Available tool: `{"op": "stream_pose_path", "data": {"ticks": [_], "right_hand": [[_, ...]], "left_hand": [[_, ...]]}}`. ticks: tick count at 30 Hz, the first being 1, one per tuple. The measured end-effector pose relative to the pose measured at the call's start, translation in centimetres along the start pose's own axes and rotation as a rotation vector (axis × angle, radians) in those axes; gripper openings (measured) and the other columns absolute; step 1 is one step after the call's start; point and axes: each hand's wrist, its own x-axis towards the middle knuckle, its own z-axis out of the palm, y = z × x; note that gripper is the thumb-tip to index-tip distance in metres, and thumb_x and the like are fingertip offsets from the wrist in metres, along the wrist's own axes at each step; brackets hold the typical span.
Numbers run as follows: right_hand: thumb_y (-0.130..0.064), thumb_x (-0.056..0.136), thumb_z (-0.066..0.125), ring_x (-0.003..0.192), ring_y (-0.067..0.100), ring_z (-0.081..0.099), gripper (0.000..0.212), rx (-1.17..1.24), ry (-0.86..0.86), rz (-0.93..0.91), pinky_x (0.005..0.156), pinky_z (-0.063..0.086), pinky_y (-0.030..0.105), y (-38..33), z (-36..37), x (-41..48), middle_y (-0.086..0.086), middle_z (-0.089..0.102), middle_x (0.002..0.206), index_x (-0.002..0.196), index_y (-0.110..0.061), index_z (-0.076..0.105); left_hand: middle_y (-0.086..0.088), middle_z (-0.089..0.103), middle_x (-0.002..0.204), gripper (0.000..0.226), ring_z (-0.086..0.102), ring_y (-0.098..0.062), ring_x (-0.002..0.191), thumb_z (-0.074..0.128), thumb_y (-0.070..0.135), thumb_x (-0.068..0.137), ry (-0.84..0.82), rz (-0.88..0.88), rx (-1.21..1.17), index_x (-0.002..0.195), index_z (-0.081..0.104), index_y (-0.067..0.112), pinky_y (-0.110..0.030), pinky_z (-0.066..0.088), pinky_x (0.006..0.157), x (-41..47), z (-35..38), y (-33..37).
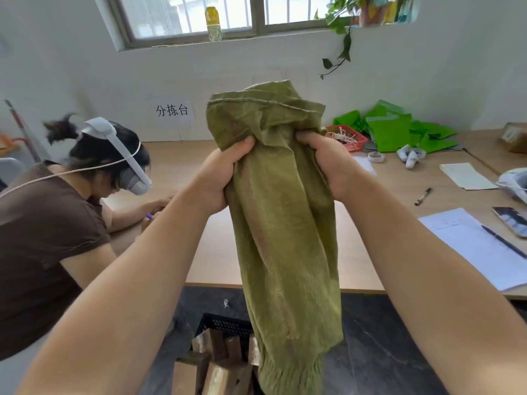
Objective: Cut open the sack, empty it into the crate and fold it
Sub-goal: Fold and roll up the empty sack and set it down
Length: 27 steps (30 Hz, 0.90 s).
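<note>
sack [285, 223] olive green, kinda faded, woven look. brownish-red stripe [262, 238] running down its length. crate [225, 326] black, mesh-pattern wall. wood blocks [225, 374] tan plus dark brown. desk [216, 252] pale beige wood tone. floor [385, 352] dark grey, marbled, thin white veins. basket [353, 138] red. bags [390, 129] loud neon green. bottle [213, 17] yellow up top, whitish label lower half. sign [172, 111] white, black characters. other person's shirt [42, 223] dark brown, headset [134, 178] white-grey.
</note>
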Motion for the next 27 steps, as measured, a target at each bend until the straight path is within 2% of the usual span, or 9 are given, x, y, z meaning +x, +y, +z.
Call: {"op": "stream_pose_path", "data": {"ticks": [3, 5, 10, 15, 19, 21, 23, 25, 27], "right_hand": [[-0.036, 0.086, 0.075, 0.125, 0.031, 0.059, 0.075, -0.153, 0.109, -0.318, 0.098, 0.055, 0.042, 1.1, -0.6, 0.8, 0.016, 0.055, 0.138, 0.147, -0.021, 0.036], [-0.042, 0.077, 0.083, 0.15, 0.031, 0.024, 0.105, -0.53, 0.089, -0.579, 0.118, 0.03, 0.048, 1.3, -1.3, 0.6, 0.012, 0.02, 0.162, 0.156, -0.035, 0.014], [-0.056, 0.061, 0.088, 0.152, 0.025, -0.023, 0.12, -1.221, -0.17, -0.622, 0.121, -0.002, 0.05, 1.3, -1.3, 0.1, -0.01, -0.016, 0.167, 0.156, -0.044, 0.017], [-0.039, 0.073, 0.087, 0.148, 0.027, 0.018, 0.078, -1.189, -0.185, -0.549, 0.124, 0.018, 0.044, 1.9, -0.4, 0.4, 0.008, 0.025, 0.157, 0.141, -0.023, 0.053], [-0.024, 0.086, 0.076, 0.154, 0.027, 0.009, 0.009, -1.23, -0.154, -0.589, 0.124, 0.009, 0.041, 2.2, 0.1, 0.4, 0.005, 0.032, 0.158, 0.08, -0.028, 0.07], [-0.015, 0.087, 0.07, 0.146, 0.02, 0.028, 0.029, -1.156, -0.145, -0.557, 0.12, 0.019, 0.034, 2.0, 0.2, 0.1, 0.002, 0.042, 0.152, 0.068, -0.036, 0.063], [-0.012, 0.087, 0.066, 0.117, 0.012, 0.051, 0.013, -1.059, -0.112, -0.552, 0.106, 0.039, 0.03, 1.6, 0.1, 0.1, 0.0, 0.059, 0.133, 0.084, -0.02, 0.075], [-0.012, 0.085, 0.064, 0.092, 0.014, 0.058, 0.013, -1.04, -0.118, -0.504, 0.083, 0.047, 0.031, 1.2, 0.1, 0.4, 0.0, 0.068, 0.102, 0.091, -0.007, 0.074], [-0.011, 0.083, 0.062, 0.073, 0.015, 0.056, 0.01, -0.987, -0.167, -0.455, 0.069, 0.046, 0.03, 1.1, 0.1, 0.4, 0.0, 0.063, 0.076, 0.082, -0.002, 0.067]], "left_hand": [[-0.006, 0.078, 0.096, 0.028, 0.076, -0.02, 0.083, 0.056, 0.032, 0.096, 0.103, -0.101, -0.044, 0.108, 0.072, 0.012, -0.031, 0.059, 0.07, 0.1, 0.4, 0.9], [-0.006, 0.078, 0.087, 0.029, 0.075, -0.019, 0.075, 0.05, 0.03, 0.098, 0.12, -0.137, -0.04, 0.101, 0.072, 0.011, -0.031, 0.057, 0.07, 0.2, 0.3, 1.3], [-0.008, 0.077, 0.08, 0.031, 0.074, -0.02, 0.069, 0.047, 0.028, 0.098, 0.091, -0.201, 0.001, 0.093, 0.071, 0.009, -0.031, 0.055, 0.07, -0.1, 0.5, 1.5], [-0.012, 0.076, 0.09, 0.033, 0.073, -0.024, 0.08, 0.046, 0.029, 0.099, 0.018, -0.187, 0.022, 0.1, 0.069, 0.006, -0.035, 0.058, 0.08, -0.2, 0.6, 1.1], [-0.008, 0.076, 0.088, 0.038, 0.073, -0.022, 0.078, 0.054, 0.045, 0.095, 0.045, -0.164, 0.144, 0.099, 0.07, 0.011, -0.031, 0.061, 0.069, -0.3, 0.3, 1.3], [-0.003, 0.071, 0.104, 0.049, 0.068, -0.021, 0.096, 0.065, 0.059, 0.081, 0.187, -0.012, 0.407, 0.109, 0.065, 0.019, -0.029, 0.055, 0.076, 0.1, -0.6, 0.9], [-0.004, 0.052, 0.135, 0.075, 0.051, -0.019, 0.125, 0.07, 0.066, 0.062, 0.236, 0.207, 0.621, 0.126, 0.052, 0.032, -0.029, 0.044, 0.097, 0.2, -1.6, 0.6], [0.007, 0.021, 0.159, 0.096, 0.018, -0.017, 0.149, 0.072, 0.066, 0.053, 0.032, 0.29, 0.828, 0.141, 0.039, 0.046, -0.033, 0.023, 0.115, 0.0, -2.0, 0.5], [0.008, 0.024, 0.16, 0.1, 0.019, -0.019, 0.15, 0.079, 0.056, 0.05, -0.152, 0.225, 0.907, 0.141, 0.038, 0.048, -0.038, 0.025, 0.117, -0.3, -2.0, 0.7]]}}
